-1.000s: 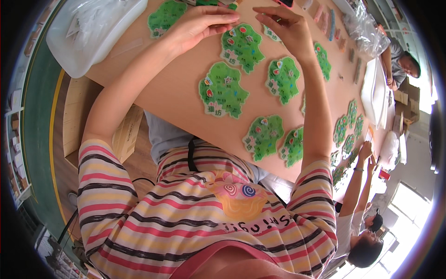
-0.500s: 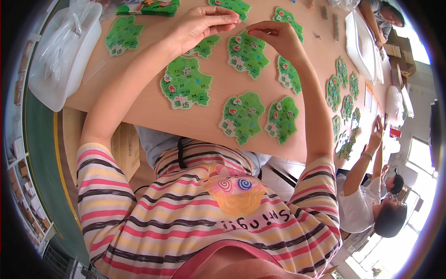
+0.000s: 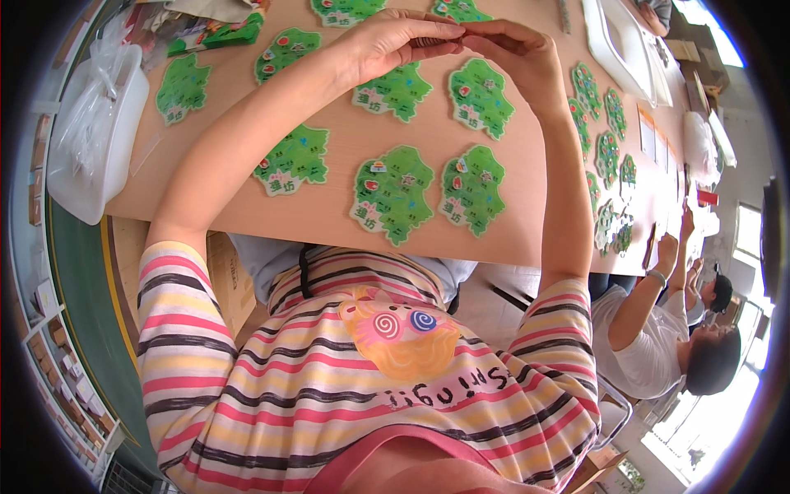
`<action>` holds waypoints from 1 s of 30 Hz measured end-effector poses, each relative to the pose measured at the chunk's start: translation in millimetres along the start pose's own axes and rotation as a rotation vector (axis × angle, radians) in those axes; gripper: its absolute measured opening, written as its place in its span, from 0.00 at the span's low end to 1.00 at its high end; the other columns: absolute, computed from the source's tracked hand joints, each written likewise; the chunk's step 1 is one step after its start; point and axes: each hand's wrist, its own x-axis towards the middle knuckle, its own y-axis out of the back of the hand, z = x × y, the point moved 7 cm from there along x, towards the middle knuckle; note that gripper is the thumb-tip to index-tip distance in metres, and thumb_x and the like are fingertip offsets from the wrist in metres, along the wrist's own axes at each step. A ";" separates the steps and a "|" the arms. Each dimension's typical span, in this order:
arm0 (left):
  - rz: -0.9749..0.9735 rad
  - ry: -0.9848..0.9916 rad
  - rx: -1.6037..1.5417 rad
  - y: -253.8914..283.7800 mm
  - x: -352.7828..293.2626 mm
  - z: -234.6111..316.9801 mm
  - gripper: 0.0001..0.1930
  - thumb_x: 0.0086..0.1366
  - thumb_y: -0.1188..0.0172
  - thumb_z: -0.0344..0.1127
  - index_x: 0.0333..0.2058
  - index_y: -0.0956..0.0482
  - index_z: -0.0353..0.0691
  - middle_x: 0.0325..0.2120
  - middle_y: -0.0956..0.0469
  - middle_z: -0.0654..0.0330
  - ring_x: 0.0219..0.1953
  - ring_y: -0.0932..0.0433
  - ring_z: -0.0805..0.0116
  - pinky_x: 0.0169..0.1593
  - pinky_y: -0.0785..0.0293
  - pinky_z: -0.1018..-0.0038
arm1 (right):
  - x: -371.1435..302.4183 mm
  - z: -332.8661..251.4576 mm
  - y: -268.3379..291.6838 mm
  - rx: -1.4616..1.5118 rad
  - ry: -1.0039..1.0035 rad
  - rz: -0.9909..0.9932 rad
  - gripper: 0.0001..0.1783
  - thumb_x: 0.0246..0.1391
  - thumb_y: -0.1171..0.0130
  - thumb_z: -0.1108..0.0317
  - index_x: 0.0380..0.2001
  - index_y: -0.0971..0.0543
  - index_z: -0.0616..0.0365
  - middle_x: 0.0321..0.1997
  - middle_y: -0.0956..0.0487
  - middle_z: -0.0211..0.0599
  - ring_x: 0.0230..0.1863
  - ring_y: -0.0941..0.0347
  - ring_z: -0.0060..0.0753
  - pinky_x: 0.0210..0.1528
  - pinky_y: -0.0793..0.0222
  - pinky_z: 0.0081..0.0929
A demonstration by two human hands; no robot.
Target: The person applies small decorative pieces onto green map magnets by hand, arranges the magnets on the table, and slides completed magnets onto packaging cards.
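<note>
Two green map-shaped plaques (image 3: 393, 196) lie flat and apart nearest you on the wood-toned tabletop (image 3: 522, 214), close to its edge. Past them, over more such plaques, your hands meet. Your left hand (image 3: 377, 45) has its thumb and fingers closed on a small dark brown ridged piece (image 3: 432, 41); your right hand (image 3: 527, 66) brings its bent fingertips to that piece's right end, but I can't tell whether they grip it.

With so little to hold, the ridged piece could slip if your two hands pull unevenly, and it would probably fall among the plaques below. If your left forearm dips, it might shift the plaque it partly covers.

Off to your left, a translucent white tub (image 3: 127, 136) holds crumpled clear plastic film (image 3: 92, 123) that rises above the rim. Beyond it lies a green printed packet (image 3: 230, 34), contents hidden. Far right sits a white tray (image 3: 605, 45); what it holds, I can't make out. Cardboard boxes (image 3: 695, 53) stand behind it.
</note>
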 end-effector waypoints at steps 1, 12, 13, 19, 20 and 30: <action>-0.005 0.004 0.000 -3.1 1.3 -3.0 0.14 0.62 0.40 0.32 0.44 0.23 0.31 0.41 0.22 0.56 0.46 0.23 0.70 0.54 0.27 0.81 | -5.8 1.8 5.4 0.121 0.025 0.005 0.10 0.53 0.38 0.67 0.39 0.17 0.54 0.33 0.18 0.24 0.30 0.26 0.16 0.36 0.30 0.14; -0.007 0.095 -0.082 -23.5 2.9 -23.8 0.08 0.62 0.42 0.28 0.40 0.23 0.32 0.34 0.20 0.57 0.37 0.20 0.70 0.42 0.22 0.81 | -37.5 36.2 40.9 -0.384 0.029 0.212 0.14 0.52 0.37 0.67 0.43 0.18 0.51 0.32 0.21 0.30 0.28 0.30 0.17 0.32 0.32 0.18; 0.000 0.106 -0.086 -27.3 1.0 -24.0 0.08 0.62 0.42 0.28 0.40 0.23 0.32 0.34 0.20 0.57 0.37 0.20 0.70 0.42 0.22 0.81 | -40.6 21.3 38.5 -0.303 0.003 0.124 0.12 0.50 0.36 0.70 0.40 0.19 0.55 0.31 0.21 0.30 0.29 0.29 0.16 0.32 0.32 0.17; -0.080 0.181 -0.071 -66.1 -9.0 -44.2 0.09 0.61 0.41 0.27 0.41 0.22 0.33 0.38 0.20 0.57 0.42 0.21 0.69 0.49 0.24 0.79 | -82.4 -7.1 17.4 -0.008 -0.117 0.130 0.11 0.51 0.37 0.72 0.39 0.20 0.62 0.32 0.20 0.30 0.30 0.28 0.16 0.33 0.32 0.16; -0.130 0.191 -0.085 -71.5 -12.7 -47.8 0.10 0.61 0.41 0.27 0.42 0.23 0.33 0.38 0.20 0.57 0.42 0.21 0.68 0.49 0.24 0.79 | -89.0 -2.6 17.9 0.039 -0.128 0.146 0.12 0.54 0.40 0.71 0.43 0.20 0.62 0.34 0.20 0.31 0.32 0.26 0.17 0.35 0.32 0.15; -0.129 0.168 0.099 -66.5 -50.7 -65.3 0.10 0.60 0.39 0.29 0.40 0.22 0.33 0.39 0.21 0.55 0.44 0.21 0.67 0.53 0.26 0.79 | -135.6 7.3 -4.0 -0.034 -0.182 0.086 0.09 0.51 0.38 0.73 0.36 0.18 0.63 0.33 0.18 0.28 0.29 0.28 0.14 0.31 0.34 0.13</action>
